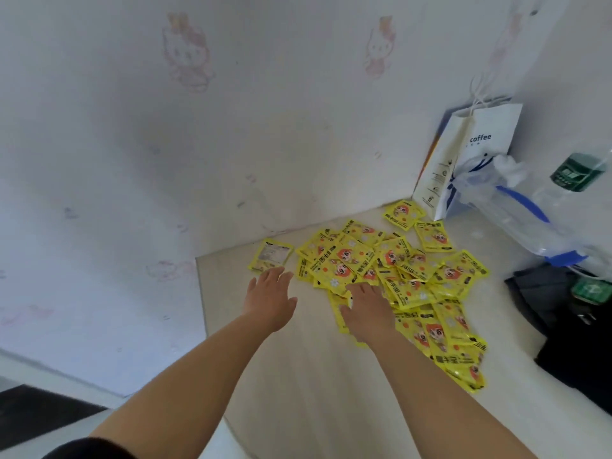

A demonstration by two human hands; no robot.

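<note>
- while both arms stretch over the white table [298, 385], the left hand [270, 298] has its fingers straight and slightly spread, tips just near of a lone face-down packet [271, 256].
- the right hand [367, 309] lies on the near left edge of the pile of yellow packets [414, 270], which sits at the table's middle; i cannot tell whether it pinches one.
- a paper coffee bag [480, 140] stands far right.

One head-worn wide-angle view; it looks forward and steeply down from above the forearms onto the tabletop [298, 385] corner by the wall [231, 144]; close, within arm's reach; yellow packets [390, 270] sit mid-frame.
</note>
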